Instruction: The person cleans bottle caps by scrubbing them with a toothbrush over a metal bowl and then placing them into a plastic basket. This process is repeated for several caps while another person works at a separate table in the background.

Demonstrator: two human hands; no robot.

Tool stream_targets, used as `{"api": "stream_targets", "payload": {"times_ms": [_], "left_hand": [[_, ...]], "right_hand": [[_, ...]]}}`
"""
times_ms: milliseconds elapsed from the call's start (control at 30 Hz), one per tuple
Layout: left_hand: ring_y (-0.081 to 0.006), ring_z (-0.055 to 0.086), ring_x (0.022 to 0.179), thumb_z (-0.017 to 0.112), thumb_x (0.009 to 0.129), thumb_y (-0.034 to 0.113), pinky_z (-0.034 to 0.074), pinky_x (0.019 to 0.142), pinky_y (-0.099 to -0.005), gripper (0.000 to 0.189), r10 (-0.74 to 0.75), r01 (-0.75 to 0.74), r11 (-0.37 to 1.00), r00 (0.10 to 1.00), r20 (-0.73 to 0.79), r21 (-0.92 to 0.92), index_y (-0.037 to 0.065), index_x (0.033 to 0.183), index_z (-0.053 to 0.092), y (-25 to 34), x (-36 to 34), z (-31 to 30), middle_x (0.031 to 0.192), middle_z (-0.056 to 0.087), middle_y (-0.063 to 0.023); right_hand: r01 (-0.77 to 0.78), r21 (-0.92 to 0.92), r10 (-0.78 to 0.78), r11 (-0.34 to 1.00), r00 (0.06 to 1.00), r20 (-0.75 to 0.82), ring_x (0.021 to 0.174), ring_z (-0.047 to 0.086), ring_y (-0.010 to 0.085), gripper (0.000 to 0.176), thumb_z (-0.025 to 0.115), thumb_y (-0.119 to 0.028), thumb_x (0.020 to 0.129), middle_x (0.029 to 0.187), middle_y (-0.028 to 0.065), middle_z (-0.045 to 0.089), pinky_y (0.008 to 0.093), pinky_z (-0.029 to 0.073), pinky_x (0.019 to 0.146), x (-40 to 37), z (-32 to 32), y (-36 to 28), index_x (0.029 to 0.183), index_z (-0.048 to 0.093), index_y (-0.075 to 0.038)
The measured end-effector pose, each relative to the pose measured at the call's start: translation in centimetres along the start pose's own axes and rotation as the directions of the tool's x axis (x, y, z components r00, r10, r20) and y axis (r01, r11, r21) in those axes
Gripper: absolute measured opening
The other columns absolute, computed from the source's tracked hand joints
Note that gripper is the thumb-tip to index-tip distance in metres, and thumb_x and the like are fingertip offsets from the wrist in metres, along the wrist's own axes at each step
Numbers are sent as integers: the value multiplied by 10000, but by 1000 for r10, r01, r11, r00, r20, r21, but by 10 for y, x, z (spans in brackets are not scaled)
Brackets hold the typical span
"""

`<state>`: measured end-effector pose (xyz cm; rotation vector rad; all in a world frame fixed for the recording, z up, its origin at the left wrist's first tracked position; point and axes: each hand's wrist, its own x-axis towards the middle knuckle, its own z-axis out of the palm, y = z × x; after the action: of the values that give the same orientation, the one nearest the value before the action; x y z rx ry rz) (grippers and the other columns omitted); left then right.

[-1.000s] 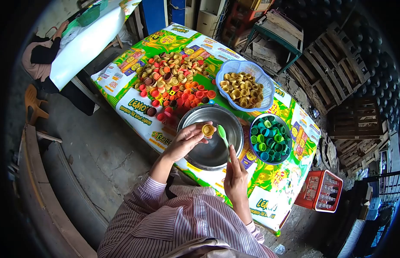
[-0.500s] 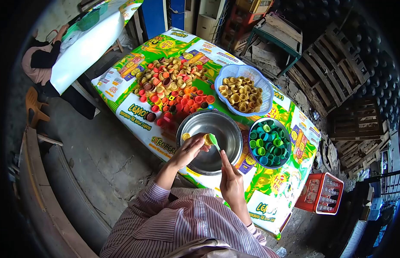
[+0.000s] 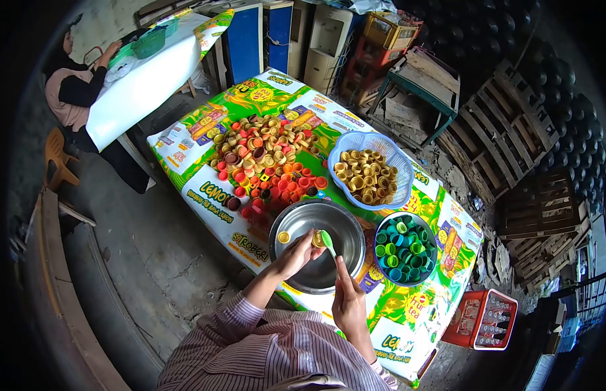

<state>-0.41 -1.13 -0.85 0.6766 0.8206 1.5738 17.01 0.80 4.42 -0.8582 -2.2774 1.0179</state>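
Observation:
Over a steel bowl (image 3: 342,214), my left hand (image 3: 293,258) pinches a yellow bottle cap (image 3: 317,240) between thumb and fingers. My right hand (image 3: 350,301) grips the handle of a green-and-white toothbrush (image 3: 328,242), whose head is against or very close to that cap. Another yellow cap (image 3: 284,237) shows at the bowl's left inner wall, beside my left hand. Beyond the bowl lies a heap of yellow, red and orange caps (image 3: 270,146) on the printed table cover. To the right are a lilac basket (image 3: 403,171) of yellow caps and a round bowl of green caps (image 3: 405,247).
A person (image 3: 78,91) sits at a white table (image 3: 140,85) with green baskets (image 3: 148,43) at the upper left. Wooden pallets (image 3: 505,124) lean at the right. A red crate (image 3: 464,318) of bottles stands by the table's right corner. An orange chair (image 3: 57,158) is at the left.
The view has tilted, so the table appears lower. Both hands stay over the steel bowl with the cap and toothbrush; the brush head has shifted slightly on or beside the cap.

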Motion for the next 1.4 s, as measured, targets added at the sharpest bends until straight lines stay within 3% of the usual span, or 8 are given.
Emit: {"api": "stream_targets", "payload": {"times_ms": [333,400,600,933,1000,1167,1267,1400], "left_hand": [[-81,384,701,231,984,368,340,664,-221,419,10,-11,997,1000,-27,-71,60,972,515,3,5,15,793,456,9],[-83,379,693,230,983,372,338,657,-221,425,-9,10,993,1000,8,-114,59,958,516,2,5,12,771,440,10],[-81,359,669,223,982,380,333,645,-215,437,20,-21,999,999,-41,-30,53,953,511,3,9,15,766,440,10],[-55,376,693,270,981,337,354,672,-197,370,86,-87,993,996,5,82,49,1103,468,-4,17,18,751,384,26],[-63,374,695,292,981,301,364,681,-211,332,260,-255,925,965,22,282,57,1142,449,1,18,26,784,402,19],[-161,483,1086,497,888,22,404,887,-284,316,353,-354,926,935,34,132,25,1194,419,4,20,26,1192,452,-97],[-176,474,1118,509,882,20,391,930,-294,328,431,-438,868,898,85,231,14,1197,419,0,23,15,1198,457,-101],[-116,530,903,476,925,155,425,834,-258,267,152,-144,966,988,-18,216,8,1148,488,24,10,19,996,546,-45]], "right_hand": [[-21,-34,21,999,1000,-9,629,588,326,518,451,44,833,785,228,581,343,463,600,-1,4,-3,1331,379,-75],[30,-38,-35,999,991,-129,565,539,311,547,492,22,824,663,143,500,389,436,520,2,6,3,1336,387,-140],[-36,-38,35,999,998,-49,565,543,324,559,467,39,824,729,172,544,390,434,528,-2,8,-4,1345,370,-135],[-104,97,111,990,991,-72,552,547,263,558,456,55,827,708,171,541,306,438,536,2,5,-9,1354,342,-88],[-135,121,144,983,987,-65,534,506,207,559,448,55,829,662,150,517,277,413,526,4,4,-8,1359,330,-76],[-247,345,272,905,962,-23,530,353,78,556,429,48,840,533,69,387,216,337,510,5,4,-10,1371,288,-41],[-332,447,350,831,936,45,504,415,108,544,434,45,845,584,98,461,234,375,510,4,5,-7,1366,309,-53],[-129,134,142,983,986,-93,500,495,197,536,460,26,849,656,119,512,298,427,503,7,5,-4,1357,346,-99]]}}
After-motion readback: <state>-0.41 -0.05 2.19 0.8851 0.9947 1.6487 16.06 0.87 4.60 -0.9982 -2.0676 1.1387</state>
